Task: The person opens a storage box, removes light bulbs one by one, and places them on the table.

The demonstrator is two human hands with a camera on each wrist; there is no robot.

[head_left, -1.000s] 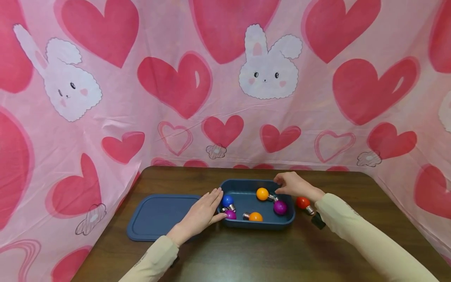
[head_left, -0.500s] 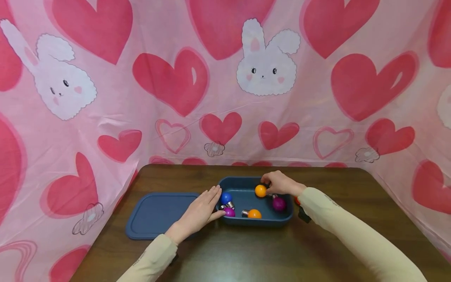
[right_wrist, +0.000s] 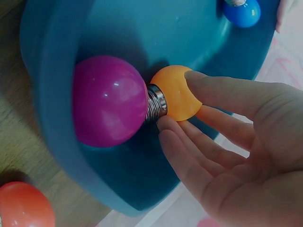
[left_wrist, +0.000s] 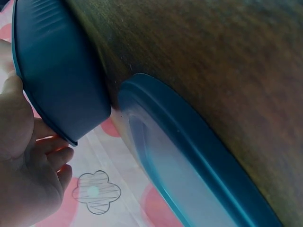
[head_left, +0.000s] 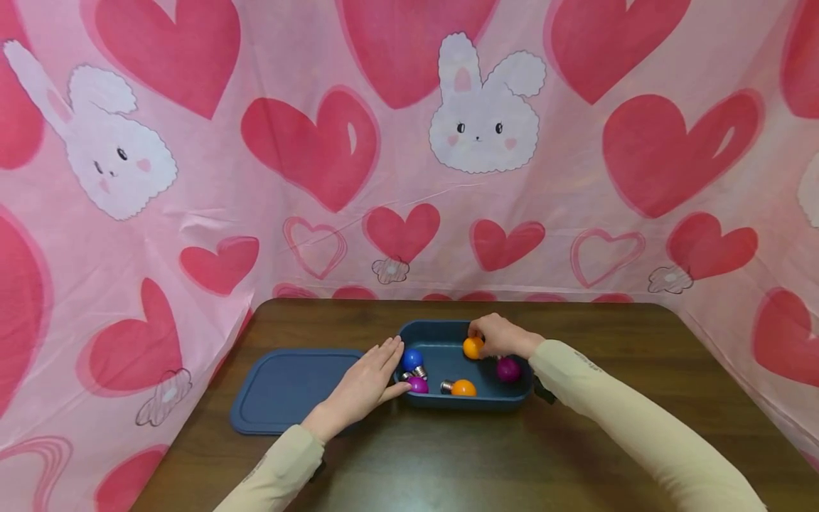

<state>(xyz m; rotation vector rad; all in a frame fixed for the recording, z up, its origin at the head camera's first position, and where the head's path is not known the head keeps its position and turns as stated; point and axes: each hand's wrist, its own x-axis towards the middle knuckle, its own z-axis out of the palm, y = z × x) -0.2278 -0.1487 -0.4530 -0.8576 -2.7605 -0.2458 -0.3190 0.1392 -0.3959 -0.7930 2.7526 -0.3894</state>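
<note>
Container: dark blue plastic (head_left: 463, 402), smooth, satin to matt, with faint parallel lines on part of its outer wall
Lid: matching blue plastic (head_left: 288, 391), left of the container, smooth, a pale sheen across its top
Purple bulb: glossy, smooth, plastic-looking (right_wrist: 109, 99), right end of the container, small bright highlights
Far orange bulb: smooth, softly shiny (right_wrist: 173, 87), inside the container
Screw base: shiny silvery metal, threaded (right_wrist: 156, 101), between those two bulbs
Blue bulb: glossy (head_left: 412, 360), left end of the container
Red bulb: smooth, glossy (right_wrist: 26, 205), outside the container
Table: dark brown, wood-grained (head_left: 409, 462), under the container, softly reflective
Backdrop: thin printed sheet, cloth-like, creased (head_left: 397, 178), behind the container
Right sleeve: pale matt cloth (head_left: 627, 419), right of the container
</note>
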